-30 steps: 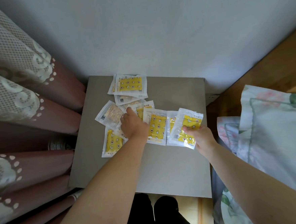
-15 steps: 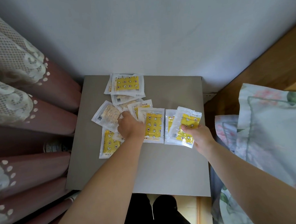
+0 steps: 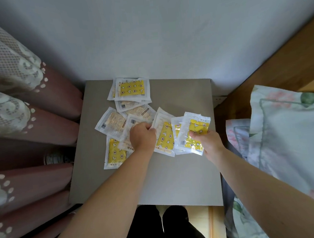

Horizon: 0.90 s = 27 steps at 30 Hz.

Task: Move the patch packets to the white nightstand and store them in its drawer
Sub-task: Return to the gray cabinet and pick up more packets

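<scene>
Several clear patch packets with yellow printed insides lie scattered on the grey top of the nightstand. My left hand pinches the upper edge of one yellow packet near the middle and tilts it up. My right hand grips a small stack of packets just right of it, held slightly above the surface. More packets rest at the back, at the left and at the front left. No drawer is visible.
Brown curtains with lace trim hang against the nightstand's left side. A wooden bed frame and floral bedding lie to the right. The grey wall runs behind. My dark-trousered legs stand at the front edge.
My left hand has closed on the middle yellow packet and lifted its edge, uncovering the pale packet beneath. My right hand holds its stack in nearly the same place.
</scene>
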Available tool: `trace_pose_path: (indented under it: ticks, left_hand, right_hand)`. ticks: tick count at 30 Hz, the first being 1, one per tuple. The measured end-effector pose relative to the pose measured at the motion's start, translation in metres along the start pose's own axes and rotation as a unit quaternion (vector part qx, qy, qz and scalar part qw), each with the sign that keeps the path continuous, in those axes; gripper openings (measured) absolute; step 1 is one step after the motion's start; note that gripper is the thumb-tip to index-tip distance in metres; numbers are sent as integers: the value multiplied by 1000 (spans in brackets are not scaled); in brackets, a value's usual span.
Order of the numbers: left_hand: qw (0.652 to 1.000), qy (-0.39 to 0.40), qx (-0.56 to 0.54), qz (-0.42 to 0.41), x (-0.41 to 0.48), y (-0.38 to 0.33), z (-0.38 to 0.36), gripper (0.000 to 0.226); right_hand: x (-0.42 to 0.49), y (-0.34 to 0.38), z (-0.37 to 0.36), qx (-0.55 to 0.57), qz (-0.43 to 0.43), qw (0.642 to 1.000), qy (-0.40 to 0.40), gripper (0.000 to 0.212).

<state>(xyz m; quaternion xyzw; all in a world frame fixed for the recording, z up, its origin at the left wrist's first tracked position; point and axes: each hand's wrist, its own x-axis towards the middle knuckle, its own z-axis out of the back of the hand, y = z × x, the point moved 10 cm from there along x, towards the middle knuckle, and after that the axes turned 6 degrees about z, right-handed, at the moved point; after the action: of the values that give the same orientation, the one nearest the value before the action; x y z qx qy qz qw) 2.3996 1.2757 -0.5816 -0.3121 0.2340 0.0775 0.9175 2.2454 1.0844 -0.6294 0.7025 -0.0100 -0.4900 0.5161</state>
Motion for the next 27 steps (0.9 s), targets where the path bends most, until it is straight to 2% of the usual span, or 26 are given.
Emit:
trace_pose_path:
  ticks: [6, 10, 15, 18, 22, 27]
  left_hand:
    - [990, 104, -90, 9, -13, -6, -20, 22]
    - [976, 111, -175, 60, -20, 8, -21, 25]
    - [960, 100, -247, 89, -31, 11, -4, 23]
    - [954, 102, -263, 98, -40, 10, 13, 24]
    - [954, 113, -262, 89, -70, 7, 38, 16]
    - [954, 144, -257, 59, -127, 6, 60, 16]
  right_hand:
    - [1, -1, 0, 0, -2, 1000, -6, 17]
    - [0, -3, -1, 2, -19, 1000, -11, 16]
    - [-22, -5, -3, 174, -108, 977, 64, 31]
    - [-44, 8, 9, 236, -85, 965, 78, 24]
    - [-90, 24, 7, 247, -73, 962, 92, 21]
    - [-154, 20, -26, 271, -104, 950, 114, 31]
